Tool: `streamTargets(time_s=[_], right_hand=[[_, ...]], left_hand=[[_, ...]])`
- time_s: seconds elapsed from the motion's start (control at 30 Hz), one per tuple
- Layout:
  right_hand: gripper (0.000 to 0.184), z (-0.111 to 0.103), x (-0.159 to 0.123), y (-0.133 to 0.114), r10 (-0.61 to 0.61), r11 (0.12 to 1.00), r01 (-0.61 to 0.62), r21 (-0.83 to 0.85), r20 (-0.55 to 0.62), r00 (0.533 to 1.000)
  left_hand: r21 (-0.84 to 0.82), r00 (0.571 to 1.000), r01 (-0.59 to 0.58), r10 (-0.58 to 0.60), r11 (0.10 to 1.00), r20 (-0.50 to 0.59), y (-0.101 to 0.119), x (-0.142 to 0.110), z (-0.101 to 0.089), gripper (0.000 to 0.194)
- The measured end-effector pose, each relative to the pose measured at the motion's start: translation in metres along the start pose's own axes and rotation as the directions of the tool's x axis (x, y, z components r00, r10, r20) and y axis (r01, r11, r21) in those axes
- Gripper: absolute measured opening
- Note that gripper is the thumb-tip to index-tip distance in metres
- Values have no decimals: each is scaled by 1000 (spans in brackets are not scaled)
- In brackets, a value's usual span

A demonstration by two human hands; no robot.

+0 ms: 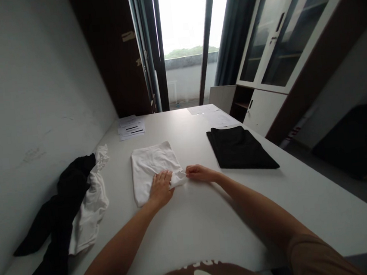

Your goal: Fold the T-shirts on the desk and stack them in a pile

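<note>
A white garment (153, 160) lies folded into a rough rectangle on the white table (198, 227). My left hand (161, 186) rests flat on its near right part, fingers stretched out. Beside it, at the garment's right corner, my right hand (200, 173) is closed in a pinch on a thin white edge or strap, pulled out to the right. A small bunched part of the white cloth sits between the two hands. Whether it is a shirt or another kind of clothing I cannot tell.
A folded black cloth (241, 147) lies on the right. Along the left wall, a crumpled black garment (60, 210) overlaps a crumpled white one (94, 202). Papers (131, 127) lie at the back left, with more sheets (215, 115) at the back right. A cabinet (267, 60) stands beyond.
</note>
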State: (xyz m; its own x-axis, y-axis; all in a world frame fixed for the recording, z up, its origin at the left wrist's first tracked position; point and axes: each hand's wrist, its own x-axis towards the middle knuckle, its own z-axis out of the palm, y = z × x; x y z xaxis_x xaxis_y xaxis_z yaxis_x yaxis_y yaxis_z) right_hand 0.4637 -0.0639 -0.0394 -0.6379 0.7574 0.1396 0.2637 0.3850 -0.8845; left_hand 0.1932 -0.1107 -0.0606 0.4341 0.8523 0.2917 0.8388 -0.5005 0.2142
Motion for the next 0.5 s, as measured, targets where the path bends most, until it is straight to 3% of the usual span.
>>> streamTargets(time_s=[0.13, 0.23, 0.33, 0.5], right_hand=[[57, 11, 5, -2, 11, 991, -13, -132, -19, 1000], [55, 31, 10, -3, 34, 944, -89, -318, -174, 984], [48, 43, 13, -1, 102, 889, -221, -401, -297, 950], [53, 25, 11, 2, 329, 883, -368, -291, -174, 928]], left_hand=[[3, 1000, -12, 12, 1000, -3, 0, -1, 0, 56], [0, 1000, -17, 17, 1000, 3, 1, -1, -1, 56], [2, 1000, -17, 17, 1000, 11, 1, -1, -3, 57], [36, 999, -16, 14, 999, 43, 3, -1, -2, 62]])
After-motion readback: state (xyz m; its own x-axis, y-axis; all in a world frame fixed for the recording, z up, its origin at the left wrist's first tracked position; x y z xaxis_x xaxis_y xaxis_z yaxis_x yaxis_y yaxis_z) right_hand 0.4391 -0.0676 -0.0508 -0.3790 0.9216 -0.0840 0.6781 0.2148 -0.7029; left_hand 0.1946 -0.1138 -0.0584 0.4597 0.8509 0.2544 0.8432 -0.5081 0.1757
